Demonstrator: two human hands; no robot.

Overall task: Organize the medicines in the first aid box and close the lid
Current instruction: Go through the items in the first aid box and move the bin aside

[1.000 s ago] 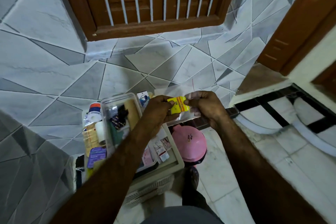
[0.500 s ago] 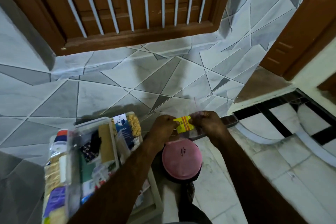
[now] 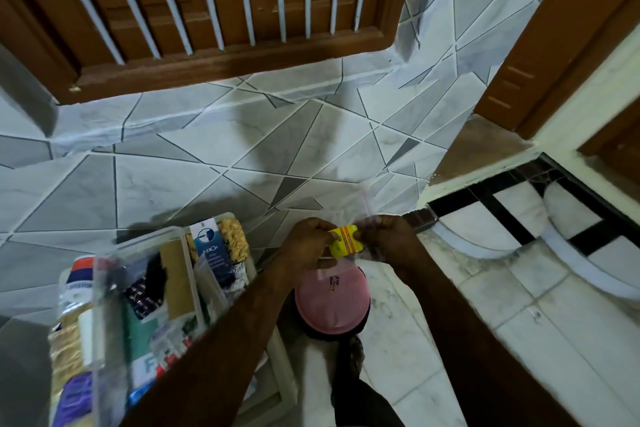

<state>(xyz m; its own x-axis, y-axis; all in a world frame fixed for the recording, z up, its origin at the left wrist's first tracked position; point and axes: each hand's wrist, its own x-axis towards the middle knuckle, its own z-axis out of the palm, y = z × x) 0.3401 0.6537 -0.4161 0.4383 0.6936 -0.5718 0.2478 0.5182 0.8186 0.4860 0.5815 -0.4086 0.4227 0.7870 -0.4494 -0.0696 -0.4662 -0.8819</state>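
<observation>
holding a yellow pack [image 3: 346, 242] up in mid-air, right over a pink lid [image 3: 331, 305] and well to the right of the box [image 3: 149, 236]. not in the box yet, then. pinching its left end with the left hand [image 3: 306, 248], fingers curled round the edge. pinching its right end with the right hand [image 3: 389, 239], fingers bunched tight on the pack and on a clear bag [image 3: 329, 270] too. inside the bag or just against it? cannot tell, too thin and glary to call.

looks like a small carton: light, fairly stiff, smooth printed faces, probably easy to dent at the corners under a hard squeeze. best taken by the 2 short ends, or across the flat faces with thumb on 1 side and fingers on the other. no real weight to fight, so needs only a gentle pinch. now the bag, a different story: limp, slippery film, likely to slide off or fold over the pack. worth gripping at its mouth, with both hands, as here.

over to the box: open by the look of it, compartments already crowded with strips, sachets and a bottle [image 3: 81, 270] at the far left. little free room on show, so probably a matter of slotting the pack in on edge. lid not yet shut.
</observation>
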